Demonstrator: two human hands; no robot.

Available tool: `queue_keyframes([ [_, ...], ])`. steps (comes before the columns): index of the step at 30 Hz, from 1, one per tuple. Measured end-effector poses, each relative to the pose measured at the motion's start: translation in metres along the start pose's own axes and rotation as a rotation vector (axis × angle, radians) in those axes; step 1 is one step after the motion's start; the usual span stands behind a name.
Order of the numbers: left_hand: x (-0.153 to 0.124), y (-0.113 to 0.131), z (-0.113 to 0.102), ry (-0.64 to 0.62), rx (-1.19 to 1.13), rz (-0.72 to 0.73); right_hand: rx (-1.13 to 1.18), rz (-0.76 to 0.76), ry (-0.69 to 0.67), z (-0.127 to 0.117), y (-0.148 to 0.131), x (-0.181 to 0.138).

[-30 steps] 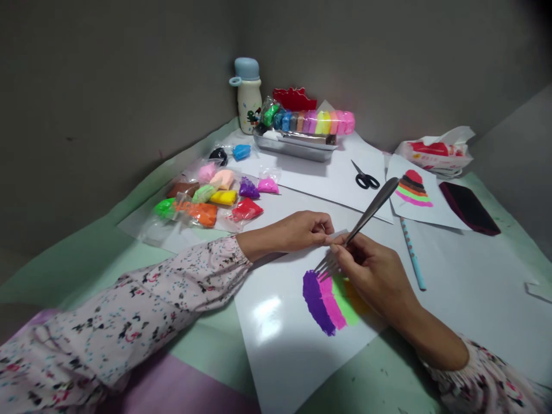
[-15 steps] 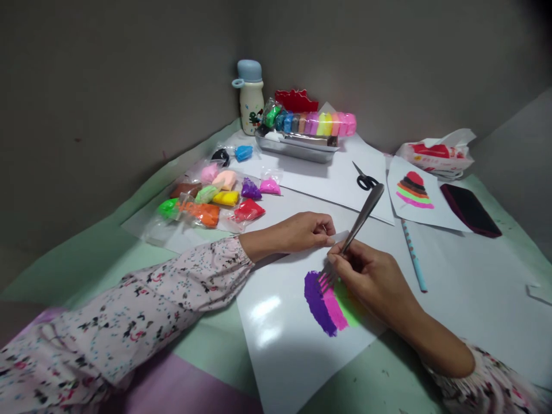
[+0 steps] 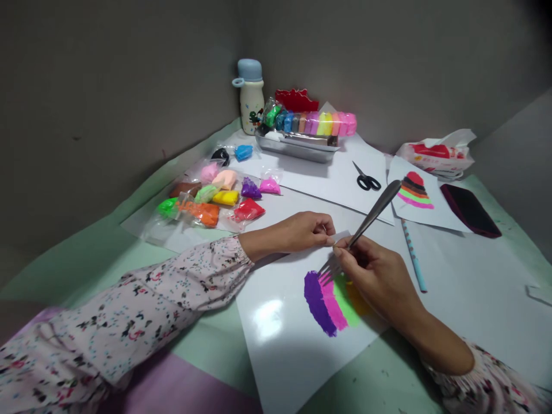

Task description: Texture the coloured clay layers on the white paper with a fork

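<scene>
A pale green table cover (image 3: 215,345) spreads below everything; I read the directions as on a clock laid over the view. At 5 o'clock lies a glossy white sheet (image 3: 269,368). At 9 o'clock there is a group of modelling clay bags (image 3: 225,198), in orange, yellow, red, purple and other colours. The right hand (image 3: 379,273) is at 4 o'clock, its thumb and forefinger pinching a tilted table fork (image 3: 375,213). The left hand (image 3: 304,230), also at 4 but nearer the centre, rests at the upper edge of the glossy white sheet with fingers curled inward; whether they pinch the paper, I cannot tell. At 1 o'clock stands a metal tray (image 3: 293,151). Between 2 and 3 is a tissue pack (image 3: 435,153); at 3, a smaller sheet (image 3: 444,214) with a striped shape, and a dark phone (image 3: 471,210) just beside it. Between 11 and 12 a cream water bottle (image 3: 250,102) stands upright. Between 4 and 5, on the glossy white sheet, is the striped clay patch (image 3: 332,305), partly hidden by the right hand. A dotted blue pencil (image 3: 414,257) lies between 3 and 4, black-handled scissors (image 3: 363,176) between 2 and 3. The fork's tines are at the upper end of the pink stripe, near the purple one; if they touch, I cannot tell
</scene>
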State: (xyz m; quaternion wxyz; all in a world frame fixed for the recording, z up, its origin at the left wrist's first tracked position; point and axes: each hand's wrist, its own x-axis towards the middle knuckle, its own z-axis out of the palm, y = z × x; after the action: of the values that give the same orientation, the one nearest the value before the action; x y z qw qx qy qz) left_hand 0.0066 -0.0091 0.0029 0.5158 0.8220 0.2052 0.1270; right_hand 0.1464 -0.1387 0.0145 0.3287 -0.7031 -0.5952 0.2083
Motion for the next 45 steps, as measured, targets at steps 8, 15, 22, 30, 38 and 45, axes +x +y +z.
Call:
queue_keyframes([
  [8, 0.0012, -0.0022, 0.0006, 0.004, 0.000, 0.001, 0.019, -0.006, -0.107, 0.0005, -0.0032, -0.0020],
  [15, -0.0009, 0.0014, -0.0007, 0.003, 0.019, 0.000, -0.024, -0.018, -0.006, 0.0021, -0.0002, -0.0005],
  [22, -0.0007, -0.0001, -0.0009, 0.006, 0.027, 0.011, 0.096, 0.004, -0.089, -0.0006, -0.0047, -0.0018],
  [30, -0.0003, 0.0004, -0.0004, 0.000, 0.011, -0.002, 0.048, 0.022, -0.154, 0.0020, -0.0076, -0.0048],
  [38, 0.0007, -0.0017, -0.0004, 0.002, -0.001, 0.000, 0.017, 0.010, -0.103, 0.0040, -0.0062, -0.0039],
  [45, -0.0009, 0.0009, -0.0014, 0.005, 0.011, -0.015, 0.022, 0.018, -0.048, 0.0009, -0.0054, -0.0026],
])
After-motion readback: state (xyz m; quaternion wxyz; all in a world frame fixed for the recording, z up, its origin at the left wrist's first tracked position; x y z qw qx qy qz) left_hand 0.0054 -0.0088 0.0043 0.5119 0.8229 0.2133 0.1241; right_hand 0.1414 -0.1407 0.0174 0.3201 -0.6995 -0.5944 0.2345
